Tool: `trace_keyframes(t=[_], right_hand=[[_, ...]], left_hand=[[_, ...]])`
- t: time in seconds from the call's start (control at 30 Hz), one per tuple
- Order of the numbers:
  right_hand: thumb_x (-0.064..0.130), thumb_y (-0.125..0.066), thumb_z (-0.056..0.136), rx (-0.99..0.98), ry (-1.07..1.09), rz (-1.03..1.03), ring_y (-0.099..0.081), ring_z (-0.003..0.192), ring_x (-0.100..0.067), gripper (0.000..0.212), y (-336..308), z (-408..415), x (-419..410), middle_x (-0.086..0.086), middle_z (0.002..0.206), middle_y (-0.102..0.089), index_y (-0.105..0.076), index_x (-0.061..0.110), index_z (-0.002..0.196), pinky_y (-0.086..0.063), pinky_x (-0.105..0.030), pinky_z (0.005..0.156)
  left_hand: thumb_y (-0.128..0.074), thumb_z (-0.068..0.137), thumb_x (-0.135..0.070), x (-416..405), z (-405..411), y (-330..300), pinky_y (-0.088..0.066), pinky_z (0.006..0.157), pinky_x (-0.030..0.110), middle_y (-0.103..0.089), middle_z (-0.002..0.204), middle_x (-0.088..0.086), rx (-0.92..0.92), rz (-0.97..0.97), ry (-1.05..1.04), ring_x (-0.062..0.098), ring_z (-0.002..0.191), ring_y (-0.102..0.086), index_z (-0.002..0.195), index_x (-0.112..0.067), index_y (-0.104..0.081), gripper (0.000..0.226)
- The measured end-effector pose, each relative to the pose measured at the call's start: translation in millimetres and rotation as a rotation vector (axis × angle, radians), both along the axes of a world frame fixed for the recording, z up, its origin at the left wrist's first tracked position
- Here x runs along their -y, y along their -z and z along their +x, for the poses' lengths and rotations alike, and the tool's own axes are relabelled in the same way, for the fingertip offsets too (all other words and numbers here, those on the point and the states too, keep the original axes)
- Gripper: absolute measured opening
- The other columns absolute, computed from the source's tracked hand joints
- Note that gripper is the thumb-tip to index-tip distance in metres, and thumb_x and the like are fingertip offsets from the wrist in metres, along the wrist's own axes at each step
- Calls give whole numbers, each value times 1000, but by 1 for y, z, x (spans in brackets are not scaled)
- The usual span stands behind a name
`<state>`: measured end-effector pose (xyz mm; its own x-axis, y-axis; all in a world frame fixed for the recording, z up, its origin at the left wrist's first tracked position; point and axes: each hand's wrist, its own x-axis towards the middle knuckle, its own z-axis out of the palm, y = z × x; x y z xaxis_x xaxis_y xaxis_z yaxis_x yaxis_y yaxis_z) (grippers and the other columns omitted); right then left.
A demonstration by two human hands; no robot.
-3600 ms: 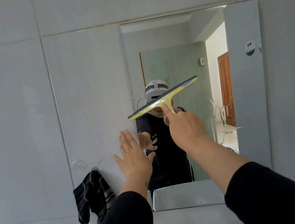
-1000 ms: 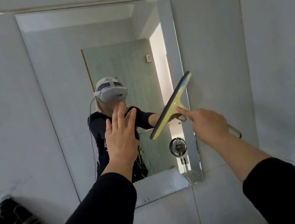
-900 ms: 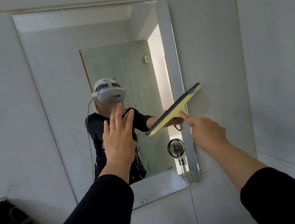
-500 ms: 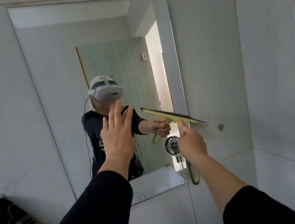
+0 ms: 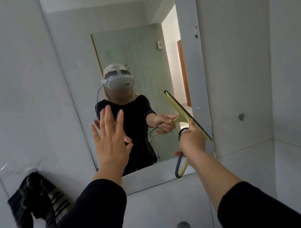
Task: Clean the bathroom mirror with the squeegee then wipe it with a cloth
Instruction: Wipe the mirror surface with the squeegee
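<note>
right hand (image 5: 192, 140) grips squeegee (image 5: 185, 116), blade on mirror (image 5: 123, 38) | left hand (image 5: 110, 140) flat, fingers spread | cloth (image 5: 36, 200) hangs left

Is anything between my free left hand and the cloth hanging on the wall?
Nothing visible. The left hand is open in front of the mirror; the cloth hangs below-left of it, with only bare tiled wall between.

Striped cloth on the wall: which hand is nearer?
Left. The left hand is open, up and right of the striped cloth, over the mirror's left part; the right hand grips the squeegee farther right.
</note>
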<state>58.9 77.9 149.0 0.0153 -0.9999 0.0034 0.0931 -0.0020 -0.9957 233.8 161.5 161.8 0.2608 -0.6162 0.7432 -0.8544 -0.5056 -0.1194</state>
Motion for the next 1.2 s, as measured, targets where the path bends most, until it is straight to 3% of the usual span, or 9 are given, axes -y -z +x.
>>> trace_keyframes(t=[0.2, 0.43, 0.5, 0.57, 0.63, 0.77, 0.97, 1.1, 1.2], right_hand=[[5, -29, 100, 53, 12, -25, -51, 53, -18, 59, 7, 23, -9, -7, 131, -51, -20, 40, 148, -50, -27, 33], [8, -26, 102, -41, 54, -80, -52, 46, -18, 55, 10, 34, -20, -4, 140, -48, -19, 37, 149, -41, -18, 28], [6, -26, 101, -101, 50, -133, -49, 46, -15, 56, 13, 37, -26, -1, 118, -60, -20, 33, 149, -36, -16, 28], [6, -27, 100, -145, 40, -178, -44, 49, -11, 56, 15, 43, -32, 6, 77, -53, -21, 31, 149, -37, -20, 37], [7, -27, 100, -167, 11, -195, -43, 52, -10, 55, 17, 50, -37, 6, 69, -46, -22, 31, 149, -37, -21, 44], [8, -27, 100, -198, -43, -219, -43, 51, -10, 54, 18, 64, -50, 4, 67, -44, -21, 31, 149, -36, -17, 41], [8, -27, 100, -190, -48, -224, -62, 72, -28, 54, 16, 75, -62, 5, 69, -46, -24, 29, 149, -57, -45, 72], [8, -27, 99, -255, -83, -285, -53, 62, -20, 54, 21, 87, -74, 0, 65, -45, -22, 28, 150, -55, -39, 65], [9, -27, 101, -332, -117, -344, -45, 55, -10, 54, 28, 101, -83, 0, 63, -45, -18, 29, 150, -39, -23, 49]], left_hand=[[-76, 75, -29, -5, 28, 9, -18, 118, 50, 5, 158, 14, -53, -71, 90, 33, 146, 0, 151, -24, -11, 100], [-77, 76, -27, -2, 32, 11, -20, 118, 48, 7, 158, 13, -73, -78, 129, 31, 146, 5, 151, -24, -9, 102], [-74, 78, -27, -4, 33, 11, -21, 117, 47, 6, 159, 13, -69, -81, 143, 31, 146, 4, 151, -24, -10, 98], [-72, 79, -26, -6, 34, 11, -24, 117, 45, 5, 159, 12, -47, -83, 145, 31, 146, 1, 151, -24, -11, 94], [-72, 78, -24, -8, 37, 11, -31, 113, 44, 2, 159, 11, -42, -91, 163, 30, 146, -3, 151, -24, -14, 93], [-73, 77, -21, -10, 36, 10, -45, 103, 42, 1, 160, 7, -79, -103, 191, 27, 146, -3, 150, -27, -15, 94], [-72, 79, -23, -18, 41, 10, -31, 113, 44, 0, 160, 8, -84, -95, 215, 27, 147, -3, 151, -22, -11, 94], [-70, 82, -28, -36, 55, 19, -18, 118, 47, 9, 160, 8, -185, -119, 137, 27, 147, 5, 152, -21, -1, 98], [-71, 81, -30, -45, 66, 28, -15, 118, 49, 13, 159, 9, -259, -111, 109, 27, 147, 8, 150, -24, 9, 106]])
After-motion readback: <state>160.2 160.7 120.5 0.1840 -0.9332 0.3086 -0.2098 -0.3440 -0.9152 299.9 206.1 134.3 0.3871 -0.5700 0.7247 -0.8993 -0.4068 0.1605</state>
